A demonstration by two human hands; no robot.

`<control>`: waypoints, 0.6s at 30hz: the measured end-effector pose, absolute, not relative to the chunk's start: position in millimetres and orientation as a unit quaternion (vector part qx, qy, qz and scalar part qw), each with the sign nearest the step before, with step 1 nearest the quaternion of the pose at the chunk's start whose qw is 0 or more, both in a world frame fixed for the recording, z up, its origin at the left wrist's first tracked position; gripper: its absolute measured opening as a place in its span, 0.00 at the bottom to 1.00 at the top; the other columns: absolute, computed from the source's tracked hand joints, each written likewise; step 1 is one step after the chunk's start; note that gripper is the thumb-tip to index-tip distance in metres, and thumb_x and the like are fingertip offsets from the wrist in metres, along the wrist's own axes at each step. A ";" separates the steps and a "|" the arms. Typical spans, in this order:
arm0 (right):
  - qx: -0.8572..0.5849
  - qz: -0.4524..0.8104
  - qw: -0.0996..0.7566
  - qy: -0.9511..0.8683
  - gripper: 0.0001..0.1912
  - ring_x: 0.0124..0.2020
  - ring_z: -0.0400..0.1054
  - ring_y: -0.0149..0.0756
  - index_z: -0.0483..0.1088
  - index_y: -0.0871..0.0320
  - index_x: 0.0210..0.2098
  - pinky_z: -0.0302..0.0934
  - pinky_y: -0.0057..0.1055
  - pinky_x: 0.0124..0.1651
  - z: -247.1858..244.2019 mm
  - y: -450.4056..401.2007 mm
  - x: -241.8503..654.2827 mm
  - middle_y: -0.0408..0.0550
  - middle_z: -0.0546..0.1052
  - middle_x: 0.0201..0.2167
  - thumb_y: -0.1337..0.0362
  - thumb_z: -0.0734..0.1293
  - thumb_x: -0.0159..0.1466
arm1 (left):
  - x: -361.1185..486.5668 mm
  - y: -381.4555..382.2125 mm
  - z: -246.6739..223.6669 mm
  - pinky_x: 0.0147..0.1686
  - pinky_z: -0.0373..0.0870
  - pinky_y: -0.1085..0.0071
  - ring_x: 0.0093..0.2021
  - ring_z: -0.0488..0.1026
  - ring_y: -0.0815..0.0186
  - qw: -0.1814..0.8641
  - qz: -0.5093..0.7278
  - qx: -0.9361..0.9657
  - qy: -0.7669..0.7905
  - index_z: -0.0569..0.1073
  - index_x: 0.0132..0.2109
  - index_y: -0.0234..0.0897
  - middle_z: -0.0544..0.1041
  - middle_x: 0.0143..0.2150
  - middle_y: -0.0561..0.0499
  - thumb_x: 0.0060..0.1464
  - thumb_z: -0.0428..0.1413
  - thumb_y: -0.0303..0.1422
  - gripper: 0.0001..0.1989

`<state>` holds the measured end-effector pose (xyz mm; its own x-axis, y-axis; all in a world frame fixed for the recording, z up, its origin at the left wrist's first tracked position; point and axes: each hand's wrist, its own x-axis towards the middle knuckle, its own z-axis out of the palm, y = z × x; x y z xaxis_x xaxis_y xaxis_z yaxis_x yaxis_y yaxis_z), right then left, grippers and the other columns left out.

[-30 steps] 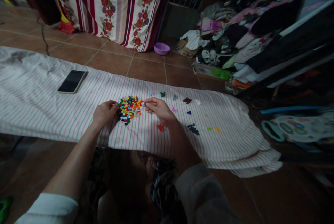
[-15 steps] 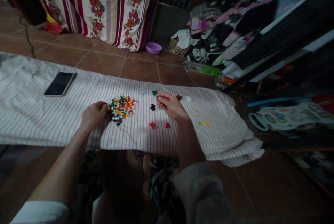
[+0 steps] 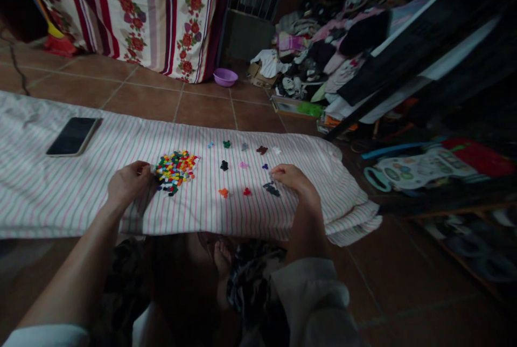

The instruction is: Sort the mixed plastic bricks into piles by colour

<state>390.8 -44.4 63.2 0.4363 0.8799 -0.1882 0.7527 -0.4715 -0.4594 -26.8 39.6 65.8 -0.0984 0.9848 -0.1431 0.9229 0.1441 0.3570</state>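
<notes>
On a striped cloth (image 3: 100, 196) lies a mixed pile of small coloured pieces, like tiny bricks or beads (image 3: 177, 169). My left hand (image 3: 128, 181) is at the pile's left edge, its fingers pinched; what they hold is too small to name. My right hand (image 3: 294, 179) is right of a dark grey cluster (image 3: 272, 189), fingertips pinched together, with any piece between them unclear. Separate single-colour clusters lie between the hands: green (image 3: 226, 144), brown (image 3: 262, 150), black (image 3: 224, 165), pink (image 3: 243, 165), dark blue (image 3: 265, 166), orange (image 3: 223, 192) and red (image 3: 247, 191).
A phone (image 3: 73, 136) lies on the cloth at the left. Beyond, on the tiled floor, stand a purple basin (image 3: 225, 77) and a heap of clothes (image 3: 323, 50) by a floral curtain (image 3: 153, 18). A shelf with assorted things is at the right.
My right hand has moved from beside the green and grey clusters, right and nearer to me, to the dark grey cluster. My left hand stays at the pile. The view has shifted to the right.
</notes>
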 end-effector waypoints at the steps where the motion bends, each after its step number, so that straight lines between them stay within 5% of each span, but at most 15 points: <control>1: -0.839 0.207 0.145 -0.481 0.10 0.32 0.72 0.32 0.78 0.58 0.32 0.61 0.23 0.36 61.4 -44.6 393.2 0.45 0.79 0.30 0.70 0.66 0.52 | -26.6 39.5 66.5 0.41 0.69 0.59 0.47 0.75 0.47 0.179 0.084 0.649 0.735 0.75 0.52 0.36 0.79 0.48 0.38 0.58 0.44 0.42 0.23; 18: -0.849 0.233 0.093 -0.465 0.11 0.32 0.73 0.34 0.79 0.61 0.31 0.62 0.25 0.36 40.0 -43.3 400.9 0.50 0.80 0.29 0.74 0.65 0.51 | -24.0 38.7 70.9 0.41 0.68 0.60 0.48 0.74 0.48 0.186 0.066 0.642 0.741 0.74 0.52 0.37 0.79 0.49 0.39 0.59 0.42 0.43 0.24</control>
<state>400.9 -43.3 40.0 0.4583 0.8330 -0.3100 0.7464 -0.5501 -0.3746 -24.0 38.7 70.9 -0.1068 0.9756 -0.1918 0.9267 0.1675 0.3363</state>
